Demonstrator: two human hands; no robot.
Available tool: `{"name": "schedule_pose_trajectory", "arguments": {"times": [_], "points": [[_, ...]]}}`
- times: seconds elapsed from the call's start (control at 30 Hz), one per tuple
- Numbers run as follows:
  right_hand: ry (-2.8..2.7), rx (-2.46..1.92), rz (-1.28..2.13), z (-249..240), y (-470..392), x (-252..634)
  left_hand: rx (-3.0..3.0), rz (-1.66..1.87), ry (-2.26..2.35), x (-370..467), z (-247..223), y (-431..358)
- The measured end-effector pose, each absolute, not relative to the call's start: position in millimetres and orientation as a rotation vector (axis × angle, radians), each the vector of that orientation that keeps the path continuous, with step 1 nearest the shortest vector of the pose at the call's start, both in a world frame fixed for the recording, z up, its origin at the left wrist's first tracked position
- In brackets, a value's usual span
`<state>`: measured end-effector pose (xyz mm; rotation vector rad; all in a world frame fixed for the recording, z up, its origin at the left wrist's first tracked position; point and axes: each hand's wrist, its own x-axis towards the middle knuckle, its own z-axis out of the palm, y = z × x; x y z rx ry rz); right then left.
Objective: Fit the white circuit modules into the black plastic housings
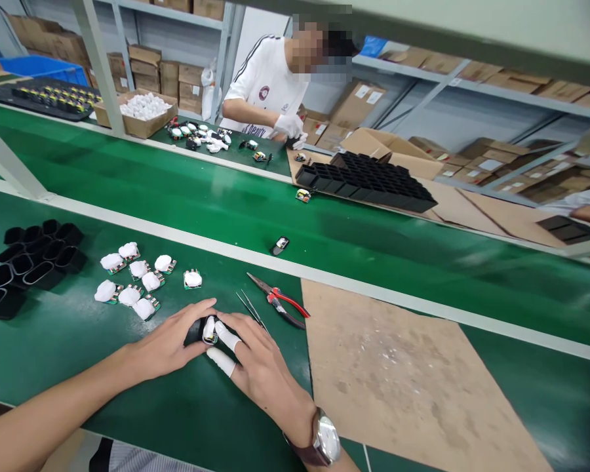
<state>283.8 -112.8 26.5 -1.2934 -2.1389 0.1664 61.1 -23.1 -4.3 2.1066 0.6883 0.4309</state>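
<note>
My left hand (170,341) is wrapped round a small black plastic case (193,333), its open end facing right. At that opening sits a small circuit board (210,331) with a white pad on it, partly inside the case. My right hand (263,360), with white finger cots on two fingers, pinches the board at the opening. Just beyond my hands lie several similar circuit boards (151,282) with white pads. Empty black cases (42,262) stand grouped at the left. Tweezers (252,309) and red-handled pliers (278,299) lie beyond my right hand.
A cardboard sheet (403,373) lies to the right on the green table. Past a pale rail runs a green conveyor belt (201,196), carrying a filled case (280,245) and a board (303,195). A gloved co-worker (270,85) works opposite, beside rows of black cases (368,180).
</note>
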Motion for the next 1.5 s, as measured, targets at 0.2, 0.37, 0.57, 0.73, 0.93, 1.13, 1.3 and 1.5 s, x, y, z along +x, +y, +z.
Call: {"name": "schedule_pose_trajectory", "arguments": {"times": [0.2, 0.37, 0.57, 0.73, 0.93, 1.13, 1.3, 1.5], "points": [[-2.063, -1.289, 0.262, 21, -109, 280, 2.111, 0.433, 0.702, 60, -10, -23], [-2.019, -1.328, 0.157, 15, -113, 290, 2.131, 0.482, 0.683, 60, -7, -25], [-2.029, -1.803, -0.232, -6, -110, 309, 2.16, 0.455, 0.723, 57, 3, -17], [-2.011, -1.612, -0.105, -1, -112, 308, 2.066, 0.338, 0.691, 58, 2, -6], [-2.171, -1.498, -0.111, 25, -120, 296, 1.983, 0.356, 0.692, 56, -4, -5], [-2.206, -1.499, -0.165, 22, -115, 294, 1.976, 0.376, 0.677, 55, -6, -6], [-2.222, -1.486, -0.148, 23, -112, 291, 1.974, 0.384, 0.664, 55, -6, -5], [-2.26, -1.352, -0.062, 22, -99, 288, 1.97, 0.381, 0.624, 54, -4, -5]]}}
